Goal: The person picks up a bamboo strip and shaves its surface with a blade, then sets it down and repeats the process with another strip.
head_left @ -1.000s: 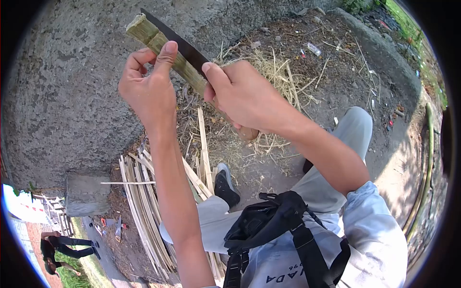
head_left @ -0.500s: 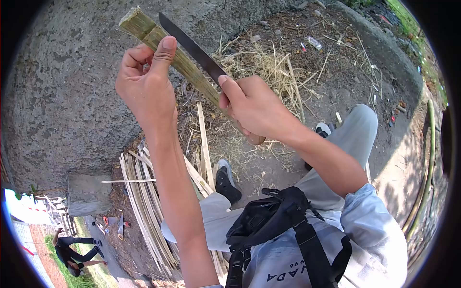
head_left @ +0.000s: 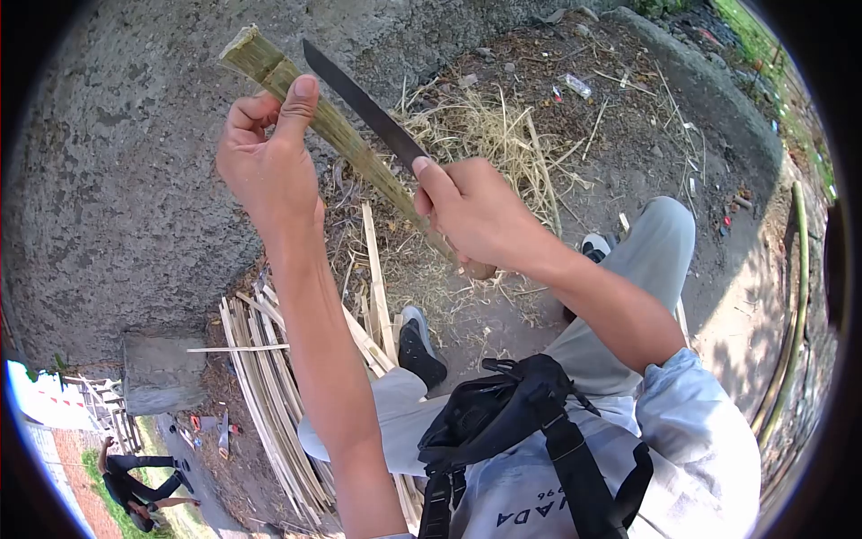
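My left hand (head_left: 274, 153) is closed near the upper end of a greenish bamboo strip (head_left: 346, 139), its thumb lying along the top face. The strip slants down to the right and passes behind my other hand. My right hand (head_left: 476, 211) is wrapped around the handle of a machete (head_left: 364, 103); the wooden butt of the handle shows below the fingers. The dark blade points up and left, roughly alongside the strip, with a narrow gap between them along most of its length.
Pale split strips (head_left: 269, 395) lie in a bundle by my left leg. A heap of shavings (head_left: 485, 139) covers the ground ahead, near a clear plastic bottle (head_left: 577, 86). A concrete block (head_left: 166, 368) stands at left. Another person (head_left: 139, 485) is in the lower-left background.
The machete has shifted slightly down and right, widening the gap between its blade and the bamboo strip. My left hand keeps its grip with little movement.
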A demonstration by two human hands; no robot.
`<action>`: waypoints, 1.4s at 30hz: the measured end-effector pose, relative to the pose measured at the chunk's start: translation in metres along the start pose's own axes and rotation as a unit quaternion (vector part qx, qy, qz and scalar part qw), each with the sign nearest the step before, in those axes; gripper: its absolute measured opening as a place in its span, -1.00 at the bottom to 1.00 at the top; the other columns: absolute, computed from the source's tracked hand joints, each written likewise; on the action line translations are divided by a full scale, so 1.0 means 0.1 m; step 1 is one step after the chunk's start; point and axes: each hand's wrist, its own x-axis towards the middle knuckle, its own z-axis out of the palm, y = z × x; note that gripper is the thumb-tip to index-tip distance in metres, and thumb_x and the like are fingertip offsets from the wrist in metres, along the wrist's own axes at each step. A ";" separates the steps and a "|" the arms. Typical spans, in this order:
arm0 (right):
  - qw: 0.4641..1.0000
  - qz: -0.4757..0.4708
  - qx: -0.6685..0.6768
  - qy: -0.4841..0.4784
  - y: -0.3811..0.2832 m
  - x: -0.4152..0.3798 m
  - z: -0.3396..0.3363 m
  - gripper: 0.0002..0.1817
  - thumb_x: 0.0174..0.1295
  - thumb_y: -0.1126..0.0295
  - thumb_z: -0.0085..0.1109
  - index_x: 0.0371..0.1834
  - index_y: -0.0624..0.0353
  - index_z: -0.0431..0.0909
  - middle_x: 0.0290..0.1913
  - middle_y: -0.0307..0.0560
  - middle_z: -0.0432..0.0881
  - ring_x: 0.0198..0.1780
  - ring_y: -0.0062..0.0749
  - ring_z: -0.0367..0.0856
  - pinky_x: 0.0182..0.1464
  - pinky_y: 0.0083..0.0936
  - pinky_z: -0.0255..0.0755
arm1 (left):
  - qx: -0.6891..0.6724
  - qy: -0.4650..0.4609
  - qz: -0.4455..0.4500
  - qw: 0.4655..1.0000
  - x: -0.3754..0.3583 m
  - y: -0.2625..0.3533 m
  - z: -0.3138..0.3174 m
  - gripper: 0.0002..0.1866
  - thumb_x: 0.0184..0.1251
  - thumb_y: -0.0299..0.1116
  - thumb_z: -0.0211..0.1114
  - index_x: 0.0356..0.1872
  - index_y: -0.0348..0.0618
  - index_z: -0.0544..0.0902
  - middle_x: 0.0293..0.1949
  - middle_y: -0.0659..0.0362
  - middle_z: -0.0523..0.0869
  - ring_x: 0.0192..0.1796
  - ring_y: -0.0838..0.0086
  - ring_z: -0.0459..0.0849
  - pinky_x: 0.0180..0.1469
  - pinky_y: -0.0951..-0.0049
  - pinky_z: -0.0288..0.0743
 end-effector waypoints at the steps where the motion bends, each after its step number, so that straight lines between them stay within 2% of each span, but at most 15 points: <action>1: 1.000 -0.016 0.001 -0.007 -0.17 0.01 -0.03 -0.45 0.54 0.11 -0.19 -0.49 0.32 0.52 -0.70 -0.22 0.41 -0.77 -0.50 0.41 -0.69 -0.46 0.30 | -0.003 0.002 -0.002 1.000 -0.01 -0.01 -0.01 -0.75 0.14 -0.50 0.55 -0.40 -0.17 0.56 -0.36 0.27 0.63 -0.31 0.65 0.51 -0.16 0.64 0.40; 6: 0.998 -0.047 -0.033 -0.011 -0.10 0.12 0.18 -0.43 0.53 0.11 -0.19 -0.53 0.33 0.52 -0.77 -0.19 0.40 -0.78 -0.46 0.45 -0.68 -0.42 0.35 | -0.012 0.016 0.005 1.000 -0.08 0.03 0.02 -0.74 0.13 -0.51 0.56 -0.40 -0.17 0.55 -0.38 0.29 0.61 -0.35 0.66 0.44 -0.20 0.64 0.36; 9: 0.988 0.061 -0.138 -0.043 0.66 0.16 0.26 -0.42 0.52 0.12 -0.19 -0.56 0.34 0.53 -0.79 -0.14 0.41 -0.77 -0.40 0.49 -0.65 -0.40 0.39 | -0.002 0.001 -0.005 1.000 -0.02 0.04 -0.08 -0.74 0.13 -0.50 0.56 -0.40 -0.16 0.55 -0.38 0.30 0.61 -0.35 0.66 0.43 -0.20 0.65 0.34; 10: 0.987 0.067 -0.138 -0.043 0.95 0.12 0.25 -0.39 0.52 0.14 -0.21 -0.60 0.40 0.52 -0.79 -0.03 0.44 -0.75 -0.25 0.54 -0.61 -0.30 0.46 | 0.002 -0.012 -0.010 1.000 -0.01 0.05 -0.11 -0.74 0.13 -0.50 0.55 -0.40 -0.15 0.55 -0.38 0.31 0.61 -0.34 0.66 0.42 -0.20 0.65 0.33; 11: 0.987 0.074 -0.139 -0.043 0.96 0.07 0.24 -0.35 0.51 0.16 -0.22 -0.63 0.46 0.52 -0.79 0.08 0.47 -0.74 -0.10 0.59 -0.56 -0.19 0.53 | -0.004 -0.024 -0.005 1.000 -0.02 0.04 -0.11 -0.74 0.13 -0.50 0.56 -0.40 -0.14 0.55 -0.37 0.31 0.61 -0.33 0.66 0.42 -0.19 0.65 0.33; 14: 0.989 0.114 -0.083 -0.031 0.78 0.09 0.14 -0.34 0.52 0.12 -0.23 -0.59 0.48 0.53 -0.78 0.04 0.46 -0.73 -0.12 0.58 -0.56 -0.19 0.53 | -0.013 -0.039 -0.001 0.999 -0.09 0.03 -0.07 -0.73 0.13 -0.49 0.56 -0.41 -0.12 0.54 -0.37 0.32 0.60 -0.32 0.66 0.42 -0.17 0.65 0.33; 17: 0.999 -0.021 -0.023 0.012 0.15 0.08 0.08 -0.34 0.54 0.04 -0.24 -0.54 0.37 0.57 -0.79 -0.04 0.41 -0.72 -0.22 0.50 -0.49 -0.23 0.46 | -0.002 -0.042 0.000 0.999 -0.08 0.08 0.00 -0.72 0.12 -0.50 0.56 -0.43 -0.11 0.53 -0.36 0.32 0.59 -0.32 0.66 0.42 -0.15 0.65 0.33; 21: 0.996 -0.083 -0.012 0.033 -0.29 0.11 0.10 -0.31 0.56 0.01 -0.26 -0.56 0.35 0.58 -0.78 -0.03 0.41 -0.71 -0.20 0.48 -0.45 -0.22 0.44 | -0.009 -0.033 0.000 0.999 -0.10 0.12 0.03 -0.72 0.12 -0.50 0.56 -0.46 -0.11 0.53 -0.37 0.34 0.58 -0.32 0.66 0.42 -0.14 0.64 0.31; 24: 0.998 -0.035 -0.046 0.019 -0.05 0.11 0.22 -0.27 0.56 0.01 -0.28 -0.61 0.41 0.55 -0.77 0.05 0.45 -0.67 -0.12 0.56 -0.41 -0.17 0.50 | -0.020 -0.017 0.001 1.000 -0.08 0.04 -0.04 -0.72 0.13 -0.48 0.56 -0.48 -0.10 0.53 -0.38 0.35 0.57 -0.31 0.67 0.41 -0.15 0.64 0.29; 28: 0.988 0.055 -0.144 0.005 0.93 0.12 0.27 -0.23 0.56 0.04 -0.31 -0.67 0.47 0.50 -0.74 0.17 0.50 -0.61 -0.03 0.67 -0.36 -0.12 0.57 | -0.039 -0.062 -0.013 0.997 -0.11 0.10 -0.06 -0.70 0.12 -0.46 0.57 -0.48 -0.09 0.52 -0.39 0.37 0.54 -0.31 0.67 0.38 -0.15 0.65 0.25; 31: 0.987 0.062 -0.151 0.000 0.75 0.04 0.13 -0.25 0.56 0.06 -0.32 -0.64 0.45 0.53 -0.75 0.16 0.50 -0.64 -0.02 0.64 -0.37 -0.12 0.56 | -0.026 -0.049 0.006 0.998 -0.17 0.09 0.01 -0.70 0.12 -0.46 0.57 -0.49 -0.09 0.52 -0.40 0.37 0.53 -0.32 0.67 0.37 -0.17 0.64 0.25; 34: 0.995 0.000 -0.095 0.032 0.27 0.01 0.04 -0.34 0.58 0.02 -0.31 -0.55 0.30 0.53 -0.70 -0.11 0.44 -0.74 -0.36 0.39 -0.54 -0.27 0.39 | 0.011 -0.060 0.008 0.998 -0.17 0.11 0.02 -0.70 0.12 -0.45 0.58 -0.50 -0.10 0.52 -0.41 0.38 0.53 -0.32 0.67 0.37 -0.18 0.64 0.25; 37: 0.998 -0.037 -0.019 0.051 -0.28 -0.05 -0.01 -0.35 0.58 0.04 -0.29 -0.57 0.28 0.52 -0.73 -0.14 0.40 -0.73 -0.38 0.37 -0.52 -0.29 0.36 | 0.003 -0.043 0.010 0.999 -0.14 0.07 -0.01 -0.70 0.11 -0.44 0.58 -0.50 -0.11 0.53 -0.41 0.38 0.54 -0.32 0.67 0.36 -0.19 0.64 0.26; 40: 0.982 -0.123 -0.115 0.081 0.01 -0.01 0.25 -0.32 0.55 0.10 -0.25 -0.59 0.46 0.53 -0.71 0.26 0.52 -0.64 0.16 0.58 -0.37 -0.07 0.50 | 0.012 -0.009 0.033 0.999 -0.18 0.08 0.02 -0.71 0.11 -0.44 0.59 -0.49 -0.12 0.54 -0.41 0.38 0.55 -0.33 0.67 0.36 -0.20 0.65 0.25; 42: 0.991 0.007 -0.132 0.010 0.42 0.02 0.33 -0.35 0.55 0.12 -0.21 -0.58 0.46 0.54 -0.69 0.34 0.52 -0.54 0.24 0.62 -0.35 -0.02 0.51 | 0.006 0.022 0.022 1.000 -0.17 0.08 -0.08 -0.70 0.10 -0.43 0.59 -0.47 -0.13 0.54 -0.41 0.37 0.55 -0.33 0.67 0.35 -0.20 0.65 0.25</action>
